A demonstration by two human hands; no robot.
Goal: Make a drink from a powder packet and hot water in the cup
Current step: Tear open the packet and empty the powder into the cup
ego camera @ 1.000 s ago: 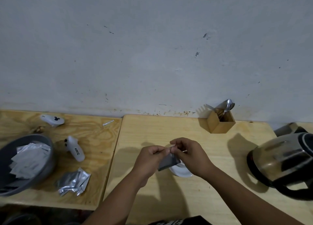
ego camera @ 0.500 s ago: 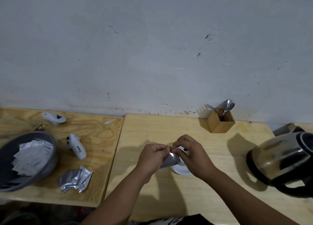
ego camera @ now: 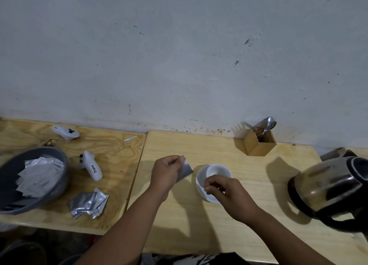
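Observation:
My left hand (ego camera: 166, 173) pinches a silver powder packet (ego camera: 186, 170) by its top corner, holding it just left of the cup. The white cup (ego camera: 218, 170) stands on a white saucer (ego camera: 199, 182) on the light wooden table (ego camera: 199, 145). Over the near side of the saucer, my right hand (ego camera: 229, 193) has thumb and fingers pinched together. I cannot tell whether a torn scrap is between them. A steel and black kettle (ego camera: 326, 187) stands at the right edge of the table.
A wooden holder (ego camera: 258, 146) with a fork and spoons stands by the wall. On the left table are a grey bowl (ego camera: 62, 177) of silver packets, a loose pile of packets (ego camera: 87, 204) and two white controllers (ego camera: 91, 166), (ego camera: 65, 132).
My hands were together on the packet over the cup. They have now pulled apart: the left holds the packet off to the left, the right has dropped toward the saucer.

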